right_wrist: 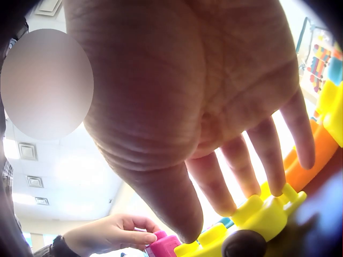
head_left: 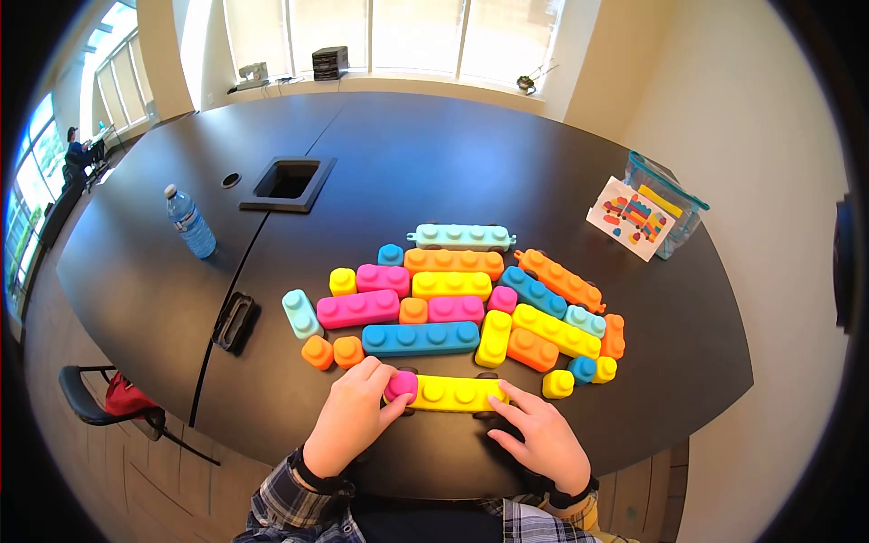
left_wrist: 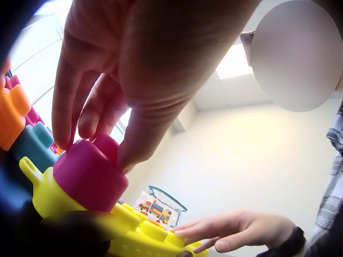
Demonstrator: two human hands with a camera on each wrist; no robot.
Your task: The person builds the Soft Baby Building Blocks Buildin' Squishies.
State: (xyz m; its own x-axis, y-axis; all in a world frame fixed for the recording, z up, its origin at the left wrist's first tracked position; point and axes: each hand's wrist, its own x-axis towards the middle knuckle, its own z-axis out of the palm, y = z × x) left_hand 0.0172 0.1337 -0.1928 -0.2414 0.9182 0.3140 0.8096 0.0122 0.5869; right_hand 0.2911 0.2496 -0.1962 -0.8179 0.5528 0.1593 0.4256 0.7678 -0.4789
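My left hand (head_left: pixel 355 412) pinched the small pink studded block (head_left: pixel 401 387) on the left end of the long yellow wheeled base (head_left: pixel 453 394), by the near edge of the dark surface (head_left: pixel 425 163); my right hand (head_left: pixel 545 436), fingers nearly straight, touched the base's right end.

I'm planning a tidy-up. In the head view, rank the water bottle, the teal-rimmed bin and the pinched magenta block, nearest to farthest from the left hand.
1. Magenta block: pinched by the left hand, on the yellow wheeled base.
2. Water bottle: across the table, left side.
3. Teal-rimmed bin: far right side, behind the picture card.
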